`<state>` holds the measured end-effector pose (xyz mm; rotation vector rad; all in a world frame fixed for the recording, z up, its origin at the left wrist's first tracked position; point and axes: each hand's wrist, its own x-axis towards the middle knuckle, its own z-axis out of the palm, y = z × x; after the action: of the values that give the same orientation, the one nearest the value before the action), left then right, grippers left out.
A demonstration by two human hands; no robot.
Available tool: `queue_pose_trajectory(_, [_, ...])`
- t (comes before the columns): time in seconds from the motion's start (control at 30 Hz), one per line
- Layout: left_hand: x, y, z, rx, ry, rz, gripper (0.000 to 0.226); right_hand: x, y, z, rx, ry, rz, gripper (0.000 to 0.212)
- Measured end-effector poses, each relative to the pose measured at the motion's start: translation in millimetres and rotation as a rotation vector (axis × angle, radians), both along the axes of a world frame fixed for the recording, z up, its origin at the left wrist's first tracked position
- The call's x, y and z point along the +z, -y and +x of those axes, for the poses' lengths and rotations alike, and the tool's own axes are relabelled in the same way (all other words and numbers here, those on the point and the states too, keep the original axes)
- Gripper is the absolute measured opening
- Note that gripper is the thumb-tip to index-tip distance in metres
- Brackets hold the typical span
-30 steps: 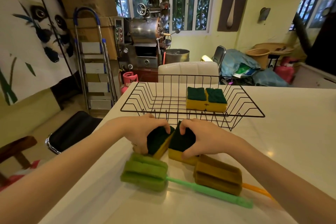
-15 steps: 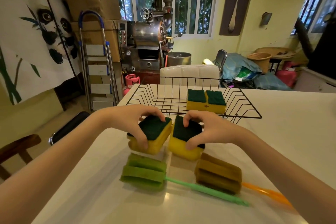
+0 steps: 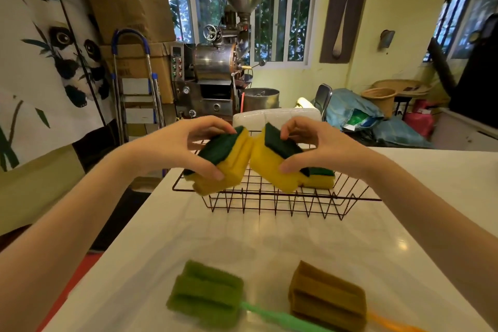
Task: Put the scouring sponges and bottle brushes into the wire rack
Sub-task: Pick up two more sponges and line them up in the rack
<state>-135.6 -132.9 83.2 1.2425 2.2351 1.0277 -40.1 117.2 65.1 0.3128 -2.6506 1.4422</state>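
My left hand [image 3: 186,147] grips a yellow scouring sponge with a dark green pad [image 3: 226,162], tilted, above the near left rim of the black wire rack [image 3: 283,203]. My right hand [image 3: 315,147] grips a second such sponge [image 3: 272,167] over the rack's middle. The two held sponges nearly touch. Part of another sponge [image 3: 320,179] lies inside the rack behind my right hand. On the white table [image 3: 269,240] near me lie a green bottle brush [image 3: 206,294] and a brown bottle brush with an orange handle [image 3: 327,298].
The table's left edge drops to the floor near a black seat. Beyond the rack stand a white chair back [image 3: 277,116], a metal roasting machine [image 3: 215,67] and a step ladder [image 3: 134,83]. Bags and baskets sit at the back right.
Both hands have lifted their sponges off the table and carried them forward and up over the rack. The bottle brushes have stayed where they lay.
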Motion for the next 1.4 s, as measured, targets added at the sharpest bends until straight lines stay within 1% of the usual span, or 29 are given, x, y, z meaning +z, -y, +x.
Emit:
queue_pose_trajectory(0.07, [2.9,-7.6,-11.0,0.045,0.002,0.092,0.076,8.4,-3.7,-14.3,-0.022,-0.051,-0.057,0.034])
queue_pose_trajectory(0.17, [-2.1,-24.0,-33.9,0.143,0.019,0.254,0.069,12.2,-9.9,-40.7,-0.063,-0.117,-0.229,0.033])
queue_pose_trajectory(0.23, [-10.0,-34.8,-51.4,0.17,0.027,0.297,0.074,9.9,-16.2,-60.4,-0.104,-0.128,-0.358,0.032])
queue_pose_trajectory(0.3, [-20.2,-44.3,-69.5,0.162,0.03,0.257,0.082,4.5,-23.5,-79.6,-0.118,-0.098,-0.418,0.03])
queue_pose_trajectory(0.37, [-31.8,-53.8,-87.7,0.145,-0.002,0.152,0.088,-3.0,-29.2,-97.0,-0.099,-0.035,-0.42,0.033])
queue_pose_trajectory(0.47, [-51.4,-68.7,-113.3,0.132,-0.145,-0.066,0.094,-15.4,-33.2,-120.0,-0.056,0.06,-0.441,0.034])
queue_pose_trajectory(0.57, [-69.1,-83.8,-132.9,0.106,-0.275,-0.181,0.097,-29.2,-34.1,-140.1,-0.129,0.088,-0.315,0.044])
queue_pose_trajectory(0.63, [-75.5,-92.6,-139.2,0.07,-0.305,-0.195,0.092,-38.4,-34.9,-150.7,-0.178,0.104,-0.239,0.051])
queue_pose_trajectory(0.73, [-84.6,-99.8,-146.7,0.027,-0.352,-0.24,0.086,-47.7,-33.2,-157.4,-0.172,0.152,-0.141,0.055])
queue_pose_trajectory(0.8, [-89.7,-100.1,-153.6,0.034,-0.397,-0.298,0.087,-53.9,-30.2,-157.9,-0.177,0.128,-0.088,0.054])
queue_pose_trajectory(0.9, [-91.6,-99.1,-160.4,0.04,-0.428,-0.357,0.088,-65.7,-26.4,-156.3,-0.215,0.02,-0.035,0.051])
queue_pose_trajectory(1.0, [-91.1,-97.3,-161.9,0.015,-0.445,-0.439,0.085,-74.3,-26.7,-154.0,-0.185,-0.039,0.094,0.051])
queue_pose_trajectory(1.1, [-93.5,-95.2,-160.9,0.007,-0.514,-0.525,0.08,-77.3,-28.0,-154.5,-0.125,-0.044,0.208,0.055])
queue_pose_trajectory(1.3, [-94.3,-93.7,-153.3,0.018,-0.541,-0.568,0.085,-82.3,-26.1,-156.1,-0.04,0.006,0.476,0.061])
queue_pose_trajectory(1.4, [-96.2,-93.4,-152.4,0.026,-0.558,-0.558,0.084,-84.0,-23.2,-156.8,-0.01,-0.001,0.597,0.059])
